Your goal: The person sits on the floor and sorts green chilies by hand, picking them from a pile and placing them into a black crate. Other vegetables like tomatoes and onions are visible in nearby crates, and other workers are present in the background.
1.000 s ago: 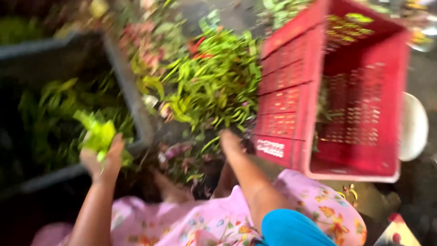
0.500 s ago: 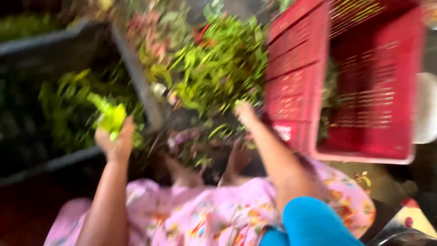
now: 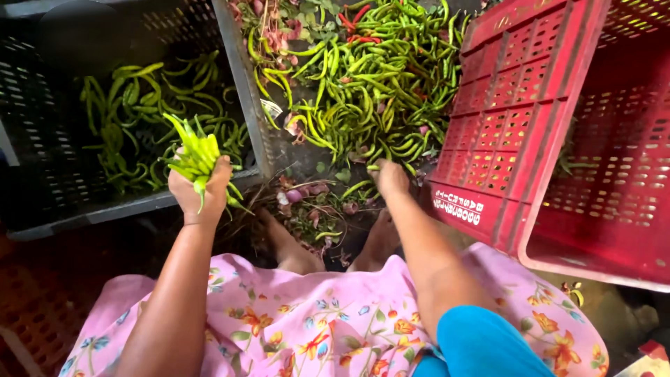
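Observation, head view. The person sat low, knees under a pink floral cloth (image 3: 307,321), feet at the near edge of a heap of green chillies (image 3: 377,77) spread on the ground.

Left hand (image 3: 199,192): fingers closed tight round a bunch of pale green chillies (image 3: 192,150), tips pointing up and fanning out. The hand was raised just at the near wall of the dark grey crate (image 3: 244,91), which stood at the left and already held a loose layer of green chillies (image 3: 132,119) across its floor.

Right hand (image 3: 389,178): reached down to the near edge of the heap, fingers curled onto the chillies there. Whether it had one pinched or only touched them could not be told; the fingertips were hidden among the pods.

A red crate (image 3: 516,139) stood tilted at the right, its side touching the heap's right edge. A few red chillies (image 3: 352,17) lay at the heap's far edge. Stalks and pinkish scraps (image 3: 307,202) lay between the feet.

Risks, as judged: the bunch was full and splayed, so outer pods could slip and fall short of the grey crate's wall, into the scraps. The tilted red crate might tip if nudged by the right forearm, which was close beside it.
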